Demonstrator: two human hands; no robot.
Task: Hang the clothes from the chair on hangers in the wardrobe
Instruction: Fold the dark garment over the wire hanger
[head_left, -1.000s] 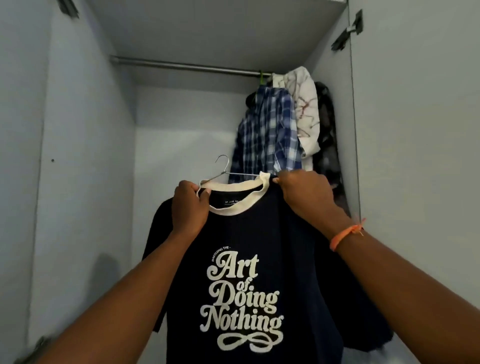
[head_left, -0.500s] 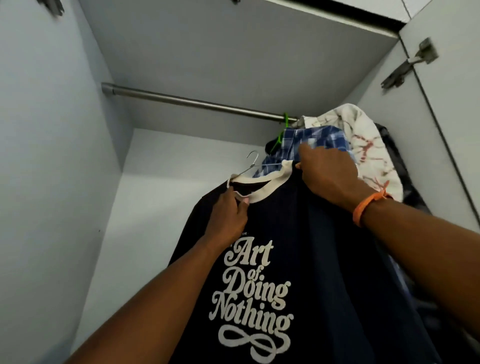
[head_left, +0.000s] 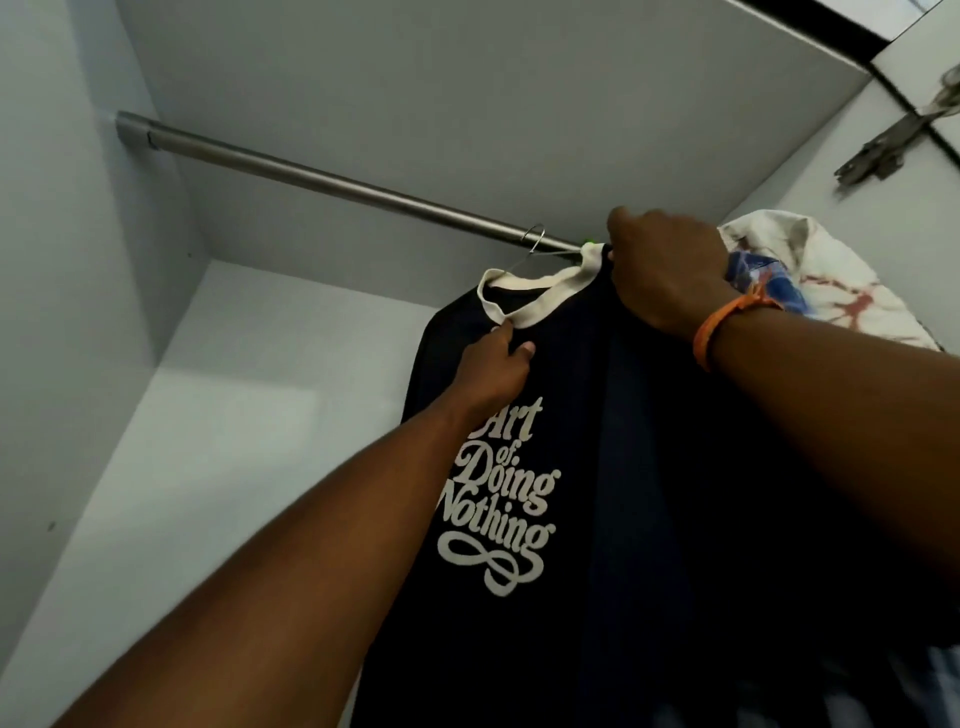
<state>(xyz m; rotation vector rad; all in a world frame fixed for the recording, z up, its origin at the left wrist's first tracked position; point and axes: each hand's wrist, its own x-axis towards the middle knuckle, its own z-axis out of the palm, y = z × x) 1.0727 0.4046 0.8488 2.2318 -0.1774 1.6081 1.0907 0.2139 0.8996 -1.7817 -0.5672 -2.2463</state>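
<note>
Both arms reached up and forward into the wardrobe (head_left: 93, 322), forearms rising from the lower edge of the view. The right hand (head_left: 667, 273) was the higher one, its back turned to the camera, an orange band (head_left: 719, 325) round the wrist. Its fingers curled over the right end of the cream collar (head_left: 524, 301), gripping the shirt (head_left: 649, 467) there; whether they also held the hanger (head_left: 535, 247) under the cloth could not be told. The left hand (head_left: 493, 369) sat lower and to the left of that grip, just below the front of the collar, thumb and fingers pinching the dark fabric beneath the cream band.

The shirt hung down from the two grips, navy with a cream neck. The wire hook of the hanger stuck up out of the collar, between the hands and nearer the right one, its tip at the rail (head_left: 337, 184); whether it was over the rail or just in front of it could not be told.

Below the left hand, partly hidden by its wrist, cream script on the shirt's chest read "Art of Doing Nothing", with a looped flourish beneath.

Just behind the right wrist hung a blue plaid shirt (head_left: 769, 275) and, past it, a cream garment (head_left: 831, 280) with reddish streaks. A small green hook (head_left: 588, 242) showed at the rail beside the right fingers. A hinge (head_left: 883, 150) sat on the door above and right of the right hand.
</note>
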